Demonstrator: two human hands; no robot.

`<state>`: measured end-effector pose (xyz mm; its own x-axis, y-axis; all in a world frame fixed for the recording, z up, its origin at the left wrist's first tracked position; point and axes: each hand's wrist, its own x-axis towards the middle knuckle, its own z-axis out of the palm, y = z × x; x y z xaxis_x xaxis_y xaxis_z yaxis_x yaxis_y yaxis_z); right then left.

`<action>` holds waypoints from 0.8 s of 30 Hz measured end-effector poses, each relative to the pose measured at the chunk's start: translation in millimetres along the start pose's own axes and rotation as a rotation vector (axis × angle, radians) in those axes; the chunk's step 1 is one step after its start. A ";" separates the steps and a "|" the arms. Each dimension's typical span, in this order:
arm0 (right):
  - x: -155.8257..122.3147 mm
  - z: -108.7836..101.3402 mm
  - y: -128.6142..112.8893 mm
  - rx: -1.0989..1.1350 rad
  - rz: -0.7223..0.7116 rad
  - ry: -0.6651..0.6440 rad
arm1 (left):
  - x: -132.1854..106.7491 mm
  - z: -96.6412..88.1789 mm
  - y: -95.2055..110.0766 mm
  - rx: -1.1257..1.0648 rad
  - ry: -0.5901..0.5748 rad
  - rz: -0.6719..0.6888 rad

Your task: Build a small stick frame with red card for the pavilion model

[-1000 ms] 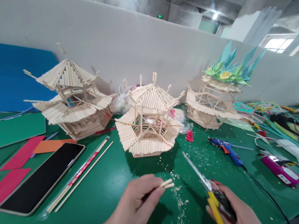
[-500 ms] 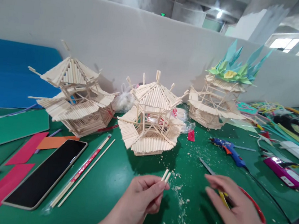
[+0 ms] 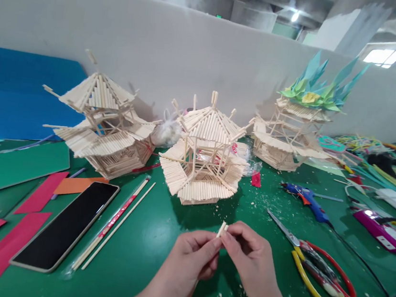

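Low in the middle of the head view, my left hand [image 3: 189, 263] is closed round a pair of pale wooden chopsticks [image 3: 222, 229], whose ends poke up past the thumb. My right hand [image 3: 251, 261] pinches at those same ends, its fingertips meeting the left ones. Most of the sticks' length is hidden by the left hand. Just beyond stands a small pavilion model [image 3: 205, 168] built from cut sticks. To the right of my right hand lie scissors [image 3: 326, 280] with red and yellow handles, and a blue glue gun [image 3: 303, 200] rests farther back.
Two more stick pavilions, one at left [image 3: 108, 132] and one topped with folded paper leaves [image 3: 292, 141], stand near a white partition [image 3: 195, 52]. A phone [image 3: 65, 228], wrapped chopsticks [image 3: 112, 225], red paper [image 3: 8, 250] and a purple power strip [image 3: 383, 230] lie around. Wood crumbs dot the green table.
My right hand has left the scissors and moved left to the chopstick ends in my left hand. The scissors now lie uncovered on the table. The view has shifted slightly.
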<state>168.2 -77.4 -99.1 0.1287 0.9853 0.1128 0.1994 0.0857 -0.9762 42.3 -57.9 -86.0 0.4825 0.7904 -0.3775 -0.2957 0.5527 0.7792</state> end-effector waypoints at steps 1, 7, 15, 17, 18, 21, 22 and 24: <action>-0.1 1.0 -0.8 0.019 0.014 0.000 | 0.1 0.0 -0.3 -0.003 0.001 0.001; 0.4 4.8 -3.5 0.113 0.058 0.020 | 0.9 -0.2 -1.1 -0.013 0.007 -0.001; 1.8 3.6 -4.6 0.074 0.055 0.018 | 2.4 -2.6 -2.4 -0.028 -0.026 -0.011; 2.4 3.2 -4.5 0.059 0.055 0.017 | 2.4 -2.8 -2.5 -0.027 -0.032 -0.009; 2.6 3.0 -4.4 0.055 0.056 0.017 | 2.3 -2.8 -2.6 -0.025 -0.032 -0.007; 2.9 2.4 -4.0 0.054 0.058 0.017 | 1.9 -2.6 -2.4 -0.020 -0.036 -0.003; 2.9 2.2 -3.9 0.055 0.057 0.015 | 1.7 -2.6 -2.3 -0.016 -0.038 0.003; 3.1 1.7 -4.1 0.055 0.055 0.005 | 1.6 -2.5 -2.3 -0.014 -0.045 0.013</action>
<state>166.1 -74.4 -95.1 0.1429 0.9880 0.0591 0.1385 0.0391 -0.9896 41.7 -57.3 -89.6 0.5148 0.7852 -0.3440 -0.3138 0.5461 0.7767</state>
